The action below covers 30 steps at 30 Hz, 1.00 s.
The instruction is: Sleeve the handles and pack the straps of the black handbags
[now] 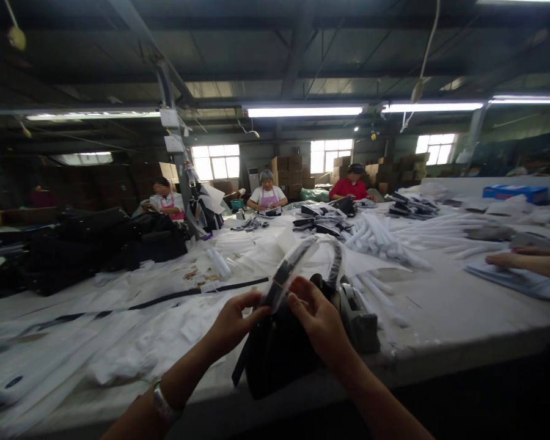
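Note:
A black handbag sits at the table's front edge. One of its handles, covered in clear plastic film, rises between my hands. My left hand pinches the base of this handle between thumb and fingers. From the other side, my right hand closes on the same handle with bent fingers; its exact grip is partly hidden. A second film-covered handle stands up behind my right hand. Close by on the right is a grey tape dispenser.
White foam-like tubes and black pieces lie ahead. A pile of black bags is on the left, with white wrapping material nearer. A co-worker's hands rest on flat sheets at right. Several people sit across the table.

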{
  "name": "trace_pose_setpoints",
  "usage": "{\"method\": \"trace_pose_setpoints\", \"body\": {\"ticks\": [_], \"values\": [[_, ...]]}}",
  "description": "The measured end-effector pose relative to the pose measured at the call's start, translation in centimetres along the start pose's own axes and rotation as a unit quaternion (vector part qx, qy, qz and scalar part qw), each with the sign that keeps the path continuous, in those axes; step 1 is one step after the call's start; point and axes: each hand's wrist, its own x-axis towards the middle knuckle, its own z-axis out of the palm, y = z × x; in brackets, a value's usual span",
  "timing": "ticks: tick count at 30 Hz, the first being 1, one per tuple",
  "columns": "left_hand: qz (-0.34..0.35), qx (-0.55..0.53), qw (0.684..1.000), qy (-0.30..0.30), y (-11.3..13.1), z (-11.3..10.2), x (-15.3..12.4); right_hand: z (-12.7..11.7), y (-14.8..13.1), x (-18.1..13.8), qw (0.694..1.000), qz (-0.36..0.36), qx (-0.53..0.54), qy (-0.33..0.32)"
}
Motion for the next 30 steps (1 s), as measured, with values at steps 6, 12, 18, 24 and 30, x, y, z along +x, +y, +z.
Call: {"method": "trace_pose_setpoints", "body": {"ticks": [6, 12, 18, 24, 30], "values": [[-0.017, 0.004, 0.999, -0.028, 0.4, -0.9, -0.5, 0.3, -3.3, 1.6, 0.994, 0.019, 0.097, -0.034], [-0.009, -0.103, 0.995, 0.010, 3.8, 0.3, 1.3, 2.2, -4.6, 3.8, 0.993, -0.080, -0.026, -0.078], [-0.065, -0.196, 0.978, 0.027, 2.4, -0.4, 1.4, -3.2, -4.3, 4.4, 0.962, -0.129, -0.241, 0.016], [-0.040, -0.245, 0.961, 0.118, 1.1, -0.1, 1.0, -7.6, -1.1, 6.5, 0.882, -0.203, -0.402, 0.138], [-0.028, -0.261, 0.947, 0.183, 1.6, -0.1, 3.9, -7.9, 1.5, 11.0, 0.920, -0.104, -0.378, 0.016]]}}
